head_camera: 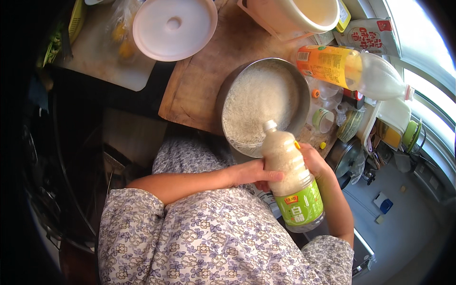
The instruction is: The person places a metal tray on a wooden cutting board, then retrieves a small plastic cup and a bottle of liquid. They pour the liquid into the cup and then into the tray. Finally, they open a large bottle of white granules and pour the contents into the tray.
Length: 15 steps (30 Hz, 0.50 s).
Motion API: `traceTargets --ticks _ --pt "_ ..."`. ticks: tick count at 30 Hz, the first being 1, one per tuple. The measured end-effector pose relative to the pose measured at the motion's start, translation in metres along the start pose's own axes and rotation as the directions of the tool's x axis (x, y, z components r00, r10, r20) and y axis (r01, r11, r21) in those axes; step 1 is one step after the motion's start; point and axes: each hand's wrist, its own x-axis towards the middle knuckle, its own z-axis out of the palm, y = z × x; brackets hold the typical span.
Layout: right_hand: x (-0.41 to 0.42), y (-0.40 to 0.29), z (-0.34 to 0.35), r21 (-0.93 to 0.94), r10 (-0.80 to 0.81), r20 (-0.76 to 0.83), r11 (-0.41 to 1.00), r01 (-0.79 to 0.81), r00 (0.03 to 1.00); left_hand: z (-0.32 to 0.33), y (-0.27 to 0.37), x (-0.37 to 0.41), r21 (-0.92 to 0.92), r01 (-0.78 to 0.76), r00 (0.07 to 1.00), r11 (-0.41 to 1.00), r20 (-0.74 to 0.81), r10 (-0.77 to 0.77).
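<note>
A clear plastic bottle point(290, 178) with a green printed label is tilted before my body, its white-tipped neck over the near rim of a metal bowl. Pale grains, apparently rice, fill much of it. My left hand point(253, 173) grips the bottle's middle, thumb across the front. My right hand point(313, 159) holds its far side; most of those fingers are hidden behind it. Beside that hand's fingertips shows a small yellow piece point(297, 144). The round metal bowl point(228, 96) holds a broad layer of similar pale grains point(258, 99) and stands at the wooden board's edge.
Under the bowl lies a wooden board point(192, 92). Beyond are a round white lid point(174, 39) and a cream bucket point(302, 16). A large orange-labelled bottle point(352, 71) lies to the right, near a small jar point(323, 120) and a yellow cap point(322, 145). A cutting board point(117, 76) is left.
</note>
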Motion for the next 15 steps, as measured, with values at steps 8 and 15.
traceTargets --ticks 8,15 --pt "0.002 0.020 -0.008 0.189 0.017 -0.028 0.982 -0.011 0.999 0.004 -0.002 0.005 -0.083 0.053 0.998 0.995 -0.025 -0.055" --pt "-0.012 0.007 -0.003 0.315 0.057 -0.048 0.948 -0.039 0.997 0.006 -0.001 0.011 -0.113 0.086 0.996 0.990 0.012 -0.085"
